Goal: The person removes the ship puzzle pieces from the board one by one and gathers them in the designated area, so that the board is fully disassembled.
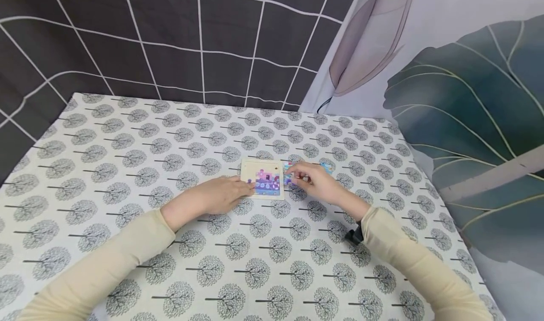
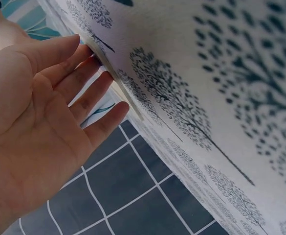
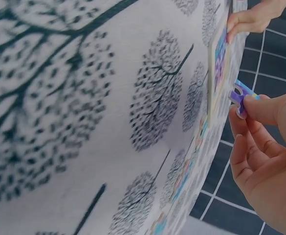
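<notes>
A pale wooden jigsaw tray (image 1: 248,169) lies on the table, its lower right part filled with joined purple, pink and blue pieces (image 1: 267,187). My left hand (image 1: 216,194) rests at the tray's left side, fingertips on its edge. In the left wrist view those fingers (image 2: 91,100) are nearly straight beside the tray's rim (image 2: 128,100). Just off the tray's right edge is my right hand (image 1: 315,179). Between thumb and forefinger it pinches a purple-and-blue puzzle piece (image 3: 238,100), held up above the cloth in the right wrist view.
Several loose, colourful puzzle pieces (image 1: 326,167) lie right of the tray, partly behind the right hand. A white cloth with tree prints (image 1: 255,226) covers the table. A dark gridded curtain (image 1: 170,42) hangs behind it, and a leaf-patterned curtain (image 1: 476,99) hangs at the right.
</notes>
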Tool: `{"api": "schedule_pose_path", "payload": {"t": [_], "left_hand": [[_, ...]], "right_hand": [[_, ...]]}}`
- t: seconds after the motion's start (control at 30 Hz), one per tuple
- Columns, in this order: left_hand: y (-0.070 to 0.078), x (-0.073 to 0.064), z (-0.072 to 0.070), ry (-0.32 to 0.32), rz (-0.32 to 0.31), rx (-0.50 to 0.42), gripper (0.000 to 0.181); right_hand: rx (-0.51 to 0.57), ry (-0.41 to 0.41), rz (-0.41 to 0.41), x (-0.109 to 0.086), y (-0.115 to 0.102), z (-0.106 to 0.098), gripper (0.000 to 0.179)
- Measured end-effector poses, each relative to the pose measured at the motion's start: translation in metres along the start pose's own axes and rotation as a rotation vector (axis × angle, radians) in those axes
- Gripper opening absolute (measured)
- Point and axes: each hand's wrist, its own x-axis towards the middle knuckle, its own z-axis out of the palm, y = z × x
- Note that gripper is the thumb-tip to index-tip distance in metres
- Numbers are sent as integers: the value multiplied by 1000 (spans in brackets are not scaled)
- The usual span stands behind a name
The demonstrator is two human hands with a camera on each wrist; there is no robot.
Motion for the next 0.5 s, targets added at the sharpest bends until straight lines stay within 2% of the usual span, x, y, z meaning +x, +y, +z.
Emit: {"api": "schedule_pose_path", "payload": {"t": [0.23, 0.5], "left_hand": [[-3, 1, 1, 9, -20, -60, 41], [-2, 1, 0, 7, -9, -68, 40]], "right_hand": [[24, -12, 15, -5, 5, -3, 23], [0, -59, 54, -8, 13, 0, 24]]}}
